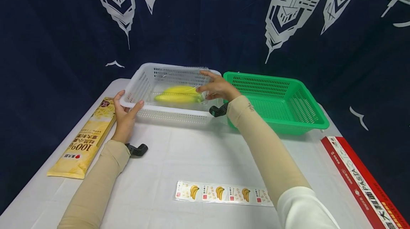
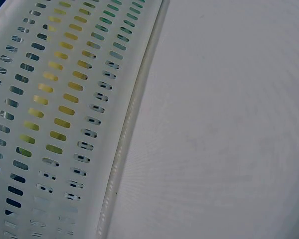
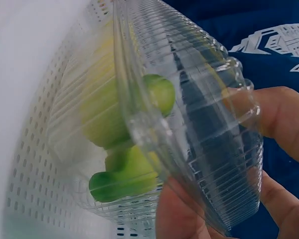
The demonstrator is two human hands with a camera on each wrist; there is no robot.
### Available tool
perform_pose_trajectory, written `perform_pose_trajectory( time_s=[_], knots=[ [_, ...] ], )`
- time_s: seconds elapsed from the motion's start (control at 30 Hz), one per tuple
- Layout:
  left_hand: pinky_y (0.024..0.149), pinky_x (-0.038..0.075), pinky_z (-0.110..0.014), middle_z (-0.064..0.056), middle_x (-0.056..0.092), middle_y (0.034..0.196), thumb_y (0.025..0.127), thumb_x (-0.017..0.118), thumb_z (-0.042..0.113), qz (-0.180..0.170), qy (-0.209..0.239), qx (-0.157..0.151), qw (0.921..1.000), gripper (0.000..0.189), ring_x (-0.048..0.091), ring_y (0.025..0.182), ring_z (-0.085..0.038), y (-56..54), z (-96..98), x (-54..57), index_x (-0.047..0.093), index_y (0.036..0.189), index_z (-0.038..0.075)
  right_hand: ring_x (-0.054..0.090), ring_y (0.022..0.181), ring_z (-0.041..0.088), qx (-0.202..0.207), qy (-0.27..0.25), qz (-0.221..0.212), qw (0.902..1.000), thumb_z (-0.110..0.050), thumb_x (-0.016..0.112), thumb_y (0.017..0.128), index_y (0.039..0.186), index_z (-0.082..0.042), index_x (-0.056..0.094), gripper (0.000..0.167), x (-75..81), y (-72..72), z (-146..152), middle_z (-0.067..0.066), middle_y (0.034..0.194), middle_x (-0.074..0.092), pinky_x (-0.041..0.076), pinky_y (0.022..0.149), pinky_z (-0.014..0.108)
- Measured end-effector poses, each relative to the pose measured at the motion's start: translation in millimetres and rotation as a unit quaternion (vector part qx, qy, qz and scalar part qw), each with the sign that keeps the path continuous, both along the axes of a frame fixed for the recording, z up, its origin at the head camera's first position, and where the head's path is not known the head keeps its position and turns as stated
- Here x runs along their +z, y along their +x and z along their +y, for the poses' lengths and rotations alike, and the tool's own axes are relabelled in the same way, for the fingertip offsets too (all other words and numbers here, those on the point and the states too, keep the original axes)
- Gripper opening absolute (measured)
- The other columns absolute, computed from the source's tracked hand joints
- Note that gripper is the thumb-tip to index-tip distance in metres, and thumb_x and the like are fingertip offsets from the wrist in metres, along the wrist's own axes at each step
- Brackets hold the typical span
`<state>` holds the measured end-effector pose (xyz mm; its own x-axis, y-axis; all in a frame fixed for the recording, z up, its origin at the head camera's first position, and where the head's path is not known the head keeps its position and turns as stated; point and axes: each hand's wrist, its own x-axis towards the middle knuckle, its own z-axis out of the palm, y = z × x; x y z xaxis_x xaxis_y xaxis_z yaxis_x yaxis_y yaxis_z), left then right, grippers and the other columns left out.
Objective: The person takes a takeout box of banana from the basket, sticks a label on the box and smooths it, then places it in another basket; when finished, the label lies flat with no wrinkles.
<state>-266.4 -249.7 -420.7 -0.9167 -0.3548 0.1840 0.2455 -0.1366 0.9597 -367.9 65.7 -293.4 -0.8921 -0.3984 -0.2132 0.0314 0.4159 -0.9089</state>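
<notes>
Thumb and fingers of the right hand (image 1: 217, 88), parted and bent about the right end of a clear plastic container (image 3: 214, 159), pinching its ribbed wall (how firmly, impossible to tell). Within that plastic, just past the thumb, bananas (image 1: 179, 95), yellow along the body and green at the ends, with those green ends nearest the right hand (touching the thumb or not, hard to say). Around container and fruit, a white basket (image 1: 166, 109) with slotted walls. At its front left corner, well apart from the bananas, the left hand (image 1: 126, 115), gripping the rim with thumb over the front edge and fingers along the left side; in the left wrist view, only slotted wall and bare cloth, with glimpses of yellow through the holes. Just right of the white basket, close behind the right wrist, a green basket (image 1: 262, 76). Farther out, a yellow packet (image 1: 86, 140) beside the left forearm, a strip of banana labels (image 1: 221, 193) near the front, partly hidden by the right sleeve, and a red pasta pack (image 1: 362, 182) along the right edge. Underneath, a white tablecloth (image 1: 166, 157); behind, a navy cloth (image 1: 192, 29) with white towers (points downward).
</notes>
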Motion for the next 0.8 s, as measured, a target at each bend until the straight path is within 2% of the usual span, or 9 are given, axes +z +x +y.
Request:
perform_pose_trajectory(
  time_s=[0.1,0.17,0.37,0.6,0.8],
  knots=[
    [0.122,0.038,-0.024,-0.005,0.032,0.171,0.106,0.068,0.007,-0.001,-0.001,0.001,1.0000,0.081,0.035,0.158,-0.024,-0.1,0.1,0.3,0.019,0.165,0.030,0.055,0.064,0.017,-0.006,-0.014,0.006,0.9999,-0.011,0.081,0.096,0.171,-0.034,0.034,0.091,3.7,4.7,4.7,0.018,0.179,0.013,0.060,0.081,0.034],
    [0.122,0.038,-0.024,-0.005,0.032,0.171,0.106,0.068,0.007,-0.002,-0.002,0.002,1.0000,0.081,0.034,0.159,-0.023,-0.1,0.2,0.4,0.018,0.166,0.030,0.056,0.065,0.018,-0.012,-0.021,0.008,0.9997,-0.011,0.081,0.097,0.170,-0.035,0.035,0.090,6.2,7.6,7.7,0.017,0.180,0.009,0.061,0.082,0.034],
    [0.123,0.038,-0.024,-0.003,0.031,0.171,0.106,0.068,0.009,-0.007,-0.010,0.004,0.9999,0.080,0.034,0.158,-0.021,0.7,0.7,0.5,0.019,0.165,0.031,0.057,0.068,0.020,-0.019,-0.040,0.016,0.9989,-0.014,0.080,0.098,0.170,-0.037,0.034,0.088,13.4,16.2,16.5,0.016,0.180,0.011,0.061,0.083,0.036],
    [0.123,0.038,-0.024,-0.003,0.031,0.171,0.106,0.068,0.011,-0.009,-0.016,0.000,0.9998,0.079,0.034,0.158,-0.018,0.6,0.1,1.0,0.019,0.165,0.033,0.060,0.079,0.020,-0.012,-0.059,0.029,0.9978,-0.012,0.078,0.099,0.170,-0.037,0.035,0.086,19.7,27.5,27.9,0.014,0.179,0.014,0.060,0.097,0.044],
    [0.122,0.039,-0.024,-0.003,0.031,0.171,0.107,0.068,0.011,-0.008,-0.016,-0.001,0.9998,0.079,0.034,0.158,-0.019,0.0,0.2,0.5,0.019,0.165,0.031,0.056,0.067,0.016,-0.006,-0.072,0.036,0.9968,-0.010,0.076,0.099,0.169,-0.038,0.037,0.085,21.9,39.2,38.5,0.013,0.179,0.016,0.061,0.083,0.037]
  ],
)
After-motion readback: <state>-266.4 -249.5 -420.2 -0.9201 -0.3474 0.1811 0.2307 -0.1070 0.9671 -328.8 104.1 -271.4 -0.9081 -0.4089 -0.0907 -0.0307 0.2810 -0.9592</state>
